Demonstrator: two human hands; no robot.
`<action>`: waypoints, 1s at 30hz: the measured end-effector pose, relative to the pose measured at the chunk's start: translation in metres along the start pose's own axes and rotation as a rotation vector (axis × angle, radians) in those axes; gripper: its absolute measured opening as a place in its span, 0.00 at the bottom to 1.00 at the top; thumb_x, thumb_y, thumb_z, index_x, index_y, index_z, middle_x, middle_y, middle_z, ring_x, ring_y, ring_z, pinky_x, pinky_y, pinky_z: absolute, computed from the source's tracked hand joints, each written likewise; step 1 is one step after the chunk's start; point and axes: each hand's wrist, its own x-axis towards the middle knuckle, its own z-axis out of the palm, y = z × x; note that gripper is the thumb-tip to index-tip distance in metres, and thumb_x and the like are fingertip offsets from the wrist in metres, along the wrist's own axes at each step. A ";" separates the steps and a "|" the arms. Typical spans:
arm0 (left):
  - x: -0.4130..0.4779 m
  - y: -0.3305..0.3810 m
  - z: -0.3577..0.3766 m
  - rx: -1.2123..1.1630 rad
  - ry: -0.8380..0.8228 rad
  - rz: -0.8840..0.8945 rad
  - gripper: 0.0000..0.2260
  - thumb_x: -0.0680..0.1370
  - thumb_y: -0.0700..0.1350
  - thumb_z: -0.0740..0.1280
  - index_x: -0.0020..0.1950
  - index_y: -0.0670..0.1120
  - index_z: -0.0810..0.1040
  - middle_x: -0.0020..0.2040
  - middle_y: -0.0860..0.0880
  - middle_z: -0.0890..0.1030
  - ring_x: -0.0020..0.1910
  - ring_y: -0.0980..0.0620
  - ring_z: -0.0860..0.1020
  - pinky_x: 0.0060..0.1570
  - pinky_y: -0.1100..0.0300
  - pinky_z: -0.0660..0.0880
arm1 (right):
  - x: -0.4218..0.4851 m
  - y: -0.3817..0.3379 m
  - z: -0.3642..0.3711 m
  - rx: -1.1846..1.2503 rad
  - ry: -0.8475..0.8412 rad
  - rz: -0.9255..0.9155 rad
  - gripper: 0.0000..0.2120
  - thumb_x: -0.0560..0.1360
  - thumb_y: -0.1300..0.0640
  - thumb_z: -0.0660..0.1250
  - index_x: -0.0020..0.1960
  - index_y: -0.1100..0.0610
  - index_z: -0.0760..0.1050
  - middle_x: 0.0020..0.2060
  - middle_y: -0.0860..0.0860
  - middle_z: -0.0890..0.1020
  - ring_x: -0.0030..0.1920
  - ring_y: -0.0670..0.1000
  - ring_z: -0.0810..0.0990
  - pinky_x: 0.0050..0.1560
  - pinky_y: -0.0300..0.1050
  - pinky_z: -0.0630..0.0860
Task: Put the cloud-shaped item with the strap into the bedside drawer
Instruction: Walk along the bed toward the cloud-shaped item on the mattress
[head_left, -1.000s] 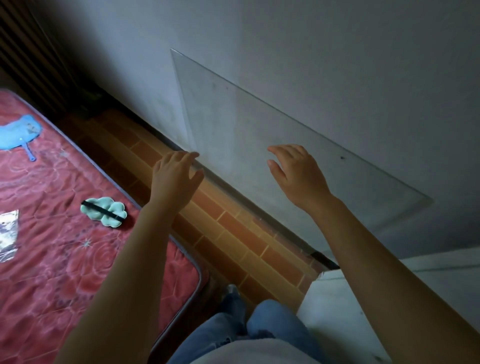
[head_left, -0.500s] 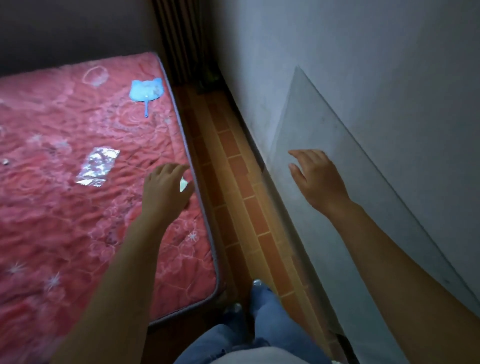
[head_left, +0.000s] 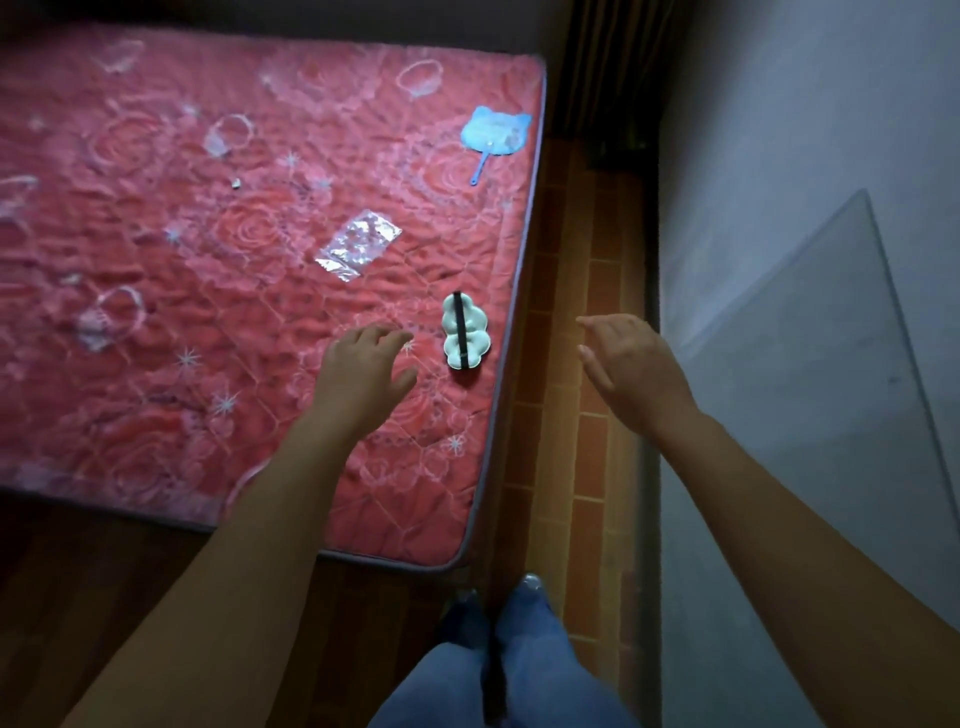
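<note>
The pale green cloud-shaped item (head_left: 465, 332) with a black strap along its length lies flat on the red quilted mattress (head_left: 208, 312), close to the mattress's right edge. My left hand (head_left: 363, 371) hovers over the mattress just left of it, fingers apart, holding nothing and not touching it. My right hand (head_left: 631, 364) hangs over the brick-patterned floor to the right of the bed, fingers loosely spread and empty. No bedside drawer is in view.
A blue cat-shaped hand fan (head_left: 493, 134) and a clear plastic bag (head_left: 358, 244) also lie on the mattress. A narrow strip of brick-patterned floor (head_left: 571, 415) runs between bed and wall. A glass pane (head_left: 810, 364) leans against the grey wall.
The view has swung left from the wall onto the bed. My left hand, which covered the cloud-shaped item half a second ago, now sits left of it, leaving it fully visible.
</note>
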 end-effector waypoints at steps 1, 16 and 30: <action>0.003 -0.003 0.003 0.004 -0.006 -0.016 0.21 0.75 0.50 0.64 0.68 0.47 0.69 0.66 0.42 0.73 0.66 0.41 0.68 0.63 0.46 0.65 | 0.005 0.000 0.008 0.003 -0.010 -0.016 0.21 0.78 0.50 0.52 0.65 0.58 0.68 0.62 0.57 0.77 0.64 0.57 0.72 0.63 0.55 0.70; 0.065 -0.070 0.164 0.084 -0.306 -0.160 0.23 0.77 0.50 0.61 0.70 0.46 0.64 0.68 0.40 0.70 0.67 0.40 0.67 0.64 0.44 0.66 | 0.068 0.037 0.164 -0.026 -0.196 -0.081 0.18 0.78 0.54 0.57 0.65 0.61 0.69 0.61 0.58 0.78 0.63 0.58 0.73 0.61 0.53 0.71; 0.128 -0.114 0.320 0.124 -0.520 -0.370 0.39 0.75 0.60 0.59 0.75 0.46 0.41 0.77 0.39 0.42 0.76 0.40 0.43 0.72 0.37 0.50 | 0.118 0.087 0.292 0.033 -0.304 0.015 0.19 0.78 0.53 0.57 0.66 0.59 0.68 0.63 0.56 0.76 0.64 0.57 0.71 0.63 0.52 0.68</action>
